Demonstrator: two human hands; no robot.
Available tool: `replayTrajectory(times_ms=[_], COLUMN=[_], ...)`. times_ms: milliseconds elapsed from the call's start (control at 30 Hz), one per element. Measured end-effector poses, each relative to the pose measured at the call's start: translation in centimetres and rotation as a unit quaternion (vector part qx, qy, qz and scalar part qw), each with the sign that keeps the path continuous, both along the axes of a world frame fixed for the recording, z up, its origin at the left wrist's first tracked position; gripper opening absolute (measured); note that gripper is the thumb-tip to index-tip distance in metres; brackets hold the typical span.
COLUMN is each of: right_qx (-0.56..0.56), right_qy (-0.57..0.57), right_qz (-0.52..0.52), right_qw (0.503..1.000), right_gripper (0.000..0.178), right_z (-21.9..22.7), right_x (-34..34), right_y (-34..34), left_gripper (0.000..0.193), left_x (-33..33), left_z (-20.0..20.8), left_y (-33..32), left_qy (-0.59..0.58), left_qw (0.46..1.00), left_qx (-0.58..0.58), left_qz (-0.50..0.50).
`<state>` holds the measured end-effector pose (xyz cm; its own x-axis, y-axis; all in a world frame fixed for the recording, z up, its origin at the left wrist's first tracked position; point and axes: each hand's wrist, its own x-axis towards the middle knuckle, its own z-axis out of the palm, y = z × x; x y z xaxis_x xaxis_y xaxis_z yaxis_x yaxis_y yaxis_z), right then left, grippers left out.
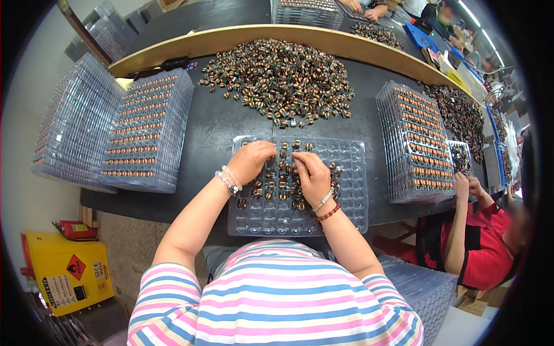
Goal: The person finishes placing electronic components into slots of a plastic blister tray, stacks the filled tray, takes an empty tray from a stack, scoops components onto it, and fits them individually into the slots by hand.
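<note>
Beneath both hands lies a clear plastic tray (352, 190) with rows of pockets. Small copper-wound coils (268, 189) sit in some pockets, and others lie loosely heaped over its middle. My left hand (255, 160) is over the tray's upper left part, fingertips pinched together and pointing down at the pockets. Close by on the right, my right hand (313, 176) has its thumb and fingers drawn together above the loose coils. Whatever either set of fingertips holds is too small or hidden to make out. Beads and a bangle circle my wrists.
A large pile of coils (280, 78) spreads beyond the tray, against a wooden ledge (231, 36). Stacked filled trays (144, 130) stand at left, beside more stacked trays (75, 124); another filled stack (415, 144) stands at right. A person in red (482, 245) works at far right.
</note>
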<state>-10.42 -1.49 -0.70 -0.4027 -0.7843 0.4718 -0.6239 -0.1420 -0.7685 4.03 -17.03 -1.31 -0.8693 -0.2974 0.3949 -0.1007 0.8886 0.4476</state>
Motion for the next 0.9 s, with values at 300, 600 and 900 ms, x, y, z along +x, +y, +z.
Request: replayTrajectory(times_ms=[300, 600, 900], right_qx=[0.009, 0.036, 0.003], right_qy=[0.025, -0.040, -0.002], right_qz=[-0.001, 0.011, -0.006], right_qw=[1.000, 0.999, 1.000], right_gripper=[0.018, 0.017, 0.017], right_z=[-0.3, 0.6, 0.4], right_x=[0.0, 0.4, 0.2], right_y=[0.3, 0.5, 0.2], left_gripper=[0.008, 0.010, 0.004], left_x=[0.0, -1.1, -1.1], left_z=[-0.5, -1.1, -0.3], left_y=[2.3, 2.0, 2.4], left_qy=[0.023, 0.045, -0.003], left_qw=[0.989, 0.988, 0.971], left_qx=[-0.050, 0.017, -0.204], left_qz=[0.134, 0.145, 0.123])
